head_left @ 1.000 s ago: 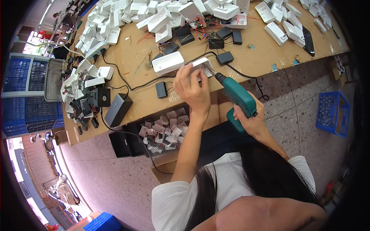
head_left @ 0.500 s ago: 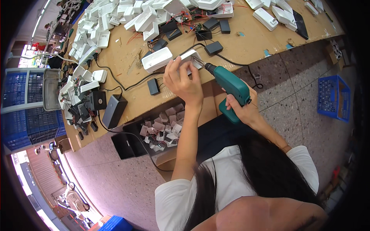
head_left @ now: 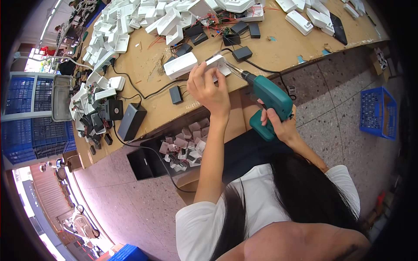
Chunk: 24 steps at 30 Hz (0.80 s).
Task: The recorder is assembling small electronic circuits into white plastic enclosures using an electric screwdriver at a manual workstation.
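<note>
My left hand [head_left: 209, 89] is closed, its fingertips on a white plastic casing [head_left: 219, 64] near the table's front edge. My right hand [head_left: 281, 124] grips a green cordless screwdriver [head_left: 272, 96] by its handle. Its black nose carries a slim metal bit that points at the casing's right end; whether the tip touches it I cannot tell. Just left of the casing lies another long white casing [head_left: 180, 65]. A small black box [head_left: 176, 94] rests beside my left wrist, and a second black box [head_left: 242, 53] with a cable sits behind the held casing.
White casings [head_left: 167, 21] are heaped at the back, with circuit boards and red wires among them. Black cables and a black power adapter [head_left: 132, 122] lie at left. Below the table edge, an open box holds small plastic pieces [head_left: 185, 143]. A blue crate [head_left: 378, 112] stands on the floor at right.
The screwdriver has drawn back to the right, so its bit has moved from over the casing to its right end. My left hand stays on the casing. The view has shifted slightly.
</note>
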{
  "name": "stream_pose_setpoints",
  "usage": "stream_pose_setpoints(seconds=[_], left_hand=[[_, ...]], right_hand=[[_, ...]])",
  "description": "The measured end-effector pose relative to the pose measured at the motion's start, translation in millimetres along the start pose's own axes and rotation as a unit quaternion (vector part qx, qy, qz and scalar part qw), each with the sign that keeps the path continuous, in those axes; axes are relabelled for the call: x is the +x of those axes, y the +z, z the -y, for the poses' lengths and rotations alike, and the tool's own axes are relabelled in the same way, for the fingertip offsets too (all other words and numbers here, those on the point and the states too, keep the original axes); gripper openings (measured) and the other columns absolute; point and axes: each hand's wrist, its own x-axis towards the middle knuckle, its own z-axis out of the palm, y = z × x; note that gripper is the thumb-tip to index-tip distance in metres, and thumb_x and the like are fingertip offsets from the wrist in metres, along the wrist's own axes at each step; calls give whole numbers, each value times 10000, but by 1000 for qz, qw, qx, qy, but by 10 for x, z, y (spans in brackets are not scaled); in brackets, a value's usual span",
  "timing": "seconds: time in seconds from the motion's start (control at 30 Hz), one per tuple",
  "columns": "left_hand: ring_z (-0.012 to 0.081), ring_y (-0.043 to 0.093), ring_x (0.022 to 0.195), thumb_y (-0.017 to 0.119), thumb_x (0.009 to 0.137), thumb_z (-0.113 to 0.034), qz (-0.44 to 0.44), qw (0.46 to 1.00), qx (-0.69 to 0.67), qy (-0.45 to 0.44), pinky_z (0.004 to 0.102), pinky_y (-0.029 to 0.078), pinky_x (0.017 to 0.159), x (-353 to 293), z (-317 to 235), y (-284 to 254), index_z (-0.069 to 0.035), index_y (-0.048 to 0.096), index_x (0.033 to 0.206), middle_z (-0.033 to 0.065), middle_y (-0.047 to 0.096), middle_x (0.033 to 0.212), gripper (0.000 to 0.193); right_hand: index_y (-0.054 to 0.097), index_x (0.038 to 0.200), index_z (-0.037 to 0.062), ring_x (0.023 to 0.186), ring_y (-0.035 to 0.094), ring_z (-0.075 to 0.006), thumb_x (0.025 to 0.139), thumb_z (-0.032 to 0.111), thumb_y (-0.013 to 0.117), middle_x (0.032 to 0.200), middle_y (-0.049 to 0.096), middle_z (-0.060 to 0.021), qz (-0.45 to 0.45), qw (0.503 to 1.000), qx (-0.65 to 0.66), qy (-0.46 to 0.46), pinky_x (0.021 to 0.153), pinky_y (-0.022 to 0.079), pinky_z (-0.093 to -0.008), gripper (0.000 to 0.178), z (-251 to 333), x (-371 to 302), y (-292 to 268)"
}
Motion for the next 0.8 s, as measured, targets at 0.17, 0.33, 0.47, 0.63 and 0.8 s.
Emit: stream_pose_setpoints(seconds=[0.17,0.33,0.47,0.63,0.8], left_hand=[[298,594,1237,790,792,-55,-5,1000,-9,0,462,442,1015,21,-23,-76,-66,723,867,42,654,1230,101],[301,595,1237,787,795,-55,-9,1000,-12,-8,470,428,1028,56,-38,-199,-70,724,886,55,654,1237,111],[291,558,1283,810,815,-121,-2,1000,11,17,492,386,1076,156,-101,-386,-91,735,968,72,637,1278,173],[290,564,1179,777,896,-260,-65,992,0,-109,489,378,1025,306,57,-915,-118,759,1038,87,630,1181,202],[294,565,1083,749,923,-296,110,975,109,-157,479,386,960,515,245,-1107,-94,795,957,83,620,1084,210]], right_hand=[[659,1198,-111,667,657,-114,998,74,635,852,718,-109,4,1000,12,-25,604,541,-259,274,53,-144,-102],[657,1215,-114,666,646,-130,1027,153,621,817,696,-109,-5,999,16,-27,636,535,-274,329,191,-201,-82],[632,1269,-89,680,632,-132,1043,177,598,838,684,-97,3,1000,8,-28,648,529,-282,350,302,-248,-78],[624,1271,-68,688,629,-132,1050,196,590,994,695,-130,-13,998,33,-47,643,525,-287,346,446,-225,-70],[565,1295,-44,729,597,-138,1089,315,476,1237,610,-158,10,999,-24,-32,639,505,-288,424,523,-269,-241]])
